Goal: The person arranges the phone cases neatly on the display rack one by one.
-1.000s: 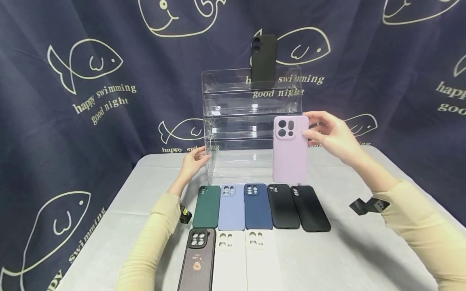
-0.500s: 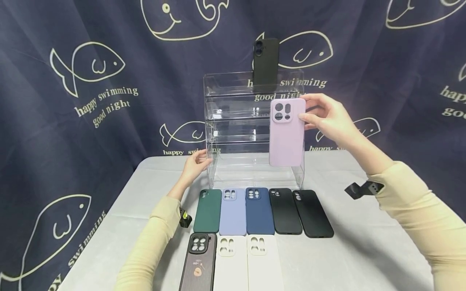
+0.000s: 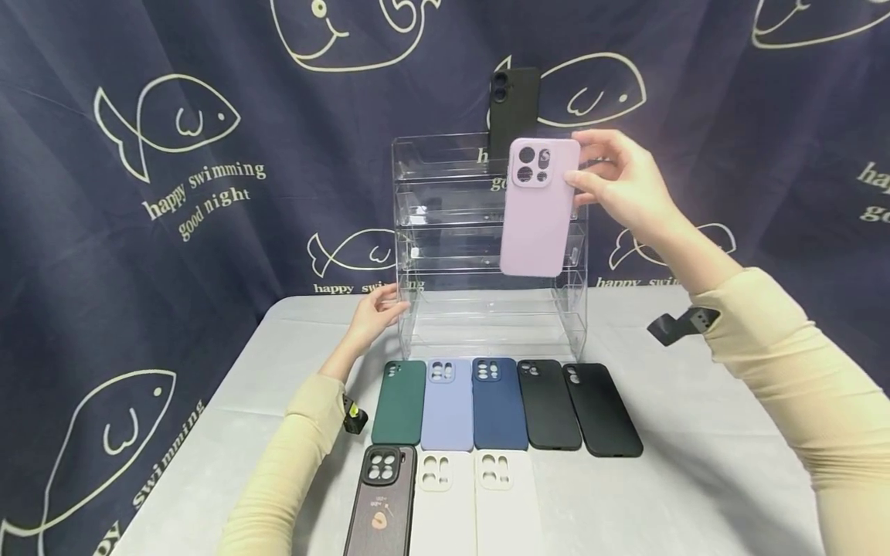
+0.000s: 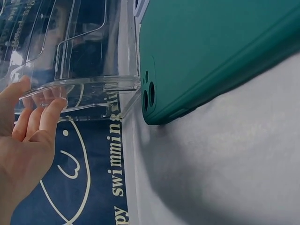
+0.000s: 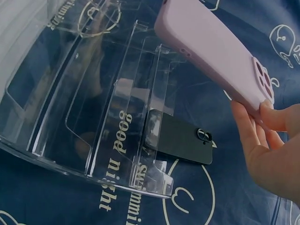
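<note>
My right hand pinches a lilac phone case by its upper right edge, thumb in front and fingers behind. Upright and slightly tilted, the case hangs before the upper tiers of a clear plastic display rack. In the right wrist view, a gap separates it from the rack. A black phone case stands in the top tier, partly hidden by the lilac one in the head view. At the rack's left side, my left hand holds the side panel, thumb near the front edge and fingers bent against the outside.
Before the rack lie a green case, a light blue case, a dark blue case and two black cases. Nearer are a dark printed case and two white cases. A fish-patterned curtain hangs behind the table.
My right hand has lifted the lilac case from near the rack's lower tiers to its upper tiers, moving slightly left and tilting it. The left hand has stayed at the rack's side.
</note>
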`<state>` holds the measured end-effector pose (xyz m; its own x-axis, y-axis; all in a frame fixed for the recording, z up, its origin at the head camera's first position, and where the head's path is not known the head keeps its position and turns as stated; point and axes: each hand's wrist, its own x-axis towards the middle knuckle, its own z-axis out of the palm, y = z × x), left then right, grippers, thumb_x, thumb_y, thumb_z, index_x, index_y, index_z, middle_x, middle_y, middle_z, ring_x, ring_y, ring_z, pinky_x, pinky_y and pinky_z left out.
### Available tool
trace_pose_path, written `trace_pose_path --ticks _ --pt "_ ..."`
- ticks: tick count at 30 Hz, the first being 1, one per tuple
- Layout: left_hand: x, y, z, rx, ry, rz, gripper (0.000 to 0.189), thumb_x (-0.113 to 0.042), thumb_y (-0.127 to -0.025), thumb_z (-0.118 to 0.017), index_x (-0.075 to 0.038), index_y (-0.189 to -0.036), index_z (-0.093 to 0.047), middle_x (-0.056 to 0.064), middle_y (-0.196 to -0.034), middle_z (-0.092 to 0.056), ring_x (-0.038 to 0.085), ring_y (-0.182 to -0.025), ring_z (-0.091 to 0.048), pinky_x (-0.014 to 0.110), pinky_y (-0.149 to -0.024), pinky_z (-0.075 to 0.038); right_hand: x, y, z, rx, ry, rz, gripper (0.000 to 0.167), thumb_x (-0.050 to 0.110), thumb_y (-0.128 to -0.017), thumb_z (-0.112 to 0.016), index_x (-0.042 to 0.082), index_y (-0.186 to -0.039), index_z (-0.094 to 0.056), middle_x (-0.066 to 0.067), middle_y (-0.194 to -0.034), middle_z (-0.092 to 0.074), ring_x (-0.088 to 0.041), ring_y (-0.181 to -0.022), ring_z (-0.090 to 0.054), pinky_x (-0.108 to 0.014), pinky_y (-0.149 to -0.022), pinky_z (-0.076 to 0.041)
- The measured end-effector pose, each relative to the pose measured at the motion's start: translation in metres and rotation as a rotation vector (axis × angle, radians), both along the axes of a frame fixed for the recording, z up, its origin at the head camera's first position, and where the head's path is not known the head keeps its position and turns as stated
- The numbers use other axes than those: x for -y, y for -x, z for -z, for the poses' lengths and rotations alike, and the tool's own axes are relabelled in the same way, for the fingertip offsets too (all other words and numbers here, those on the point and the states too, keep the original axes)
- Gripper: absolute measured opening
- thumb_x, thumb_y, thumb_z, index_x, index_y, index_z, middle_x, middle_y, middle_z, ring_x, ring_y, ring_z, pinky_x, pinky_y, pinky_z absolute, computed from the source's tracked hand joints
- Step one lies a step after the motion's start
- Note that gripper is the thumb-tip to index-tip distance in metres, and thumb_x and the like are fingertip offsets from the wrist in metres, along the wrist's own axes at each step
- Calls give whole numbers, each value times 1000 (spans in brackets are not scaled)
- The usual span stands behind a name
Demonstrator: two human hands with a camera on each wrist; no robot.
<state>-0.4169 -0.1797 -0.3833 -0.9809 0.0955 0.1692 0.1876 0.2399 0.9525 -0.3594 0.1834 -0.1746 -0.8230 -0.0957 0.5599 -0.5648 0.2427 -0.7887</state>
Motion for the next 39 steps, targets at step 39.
trace_pose_path --ticks 39 --pt "-3 -12 7 -29 -33 13 58 -13 -87 -66 1 -137 -41 26 -133 -49 36 -112 -55 41 -93 -53 80 104 -64 -149 -40 144 46 1 -86 -63 9 -129 -51 7 -98 -52 -3 -80 -59 -20 -74 -58"
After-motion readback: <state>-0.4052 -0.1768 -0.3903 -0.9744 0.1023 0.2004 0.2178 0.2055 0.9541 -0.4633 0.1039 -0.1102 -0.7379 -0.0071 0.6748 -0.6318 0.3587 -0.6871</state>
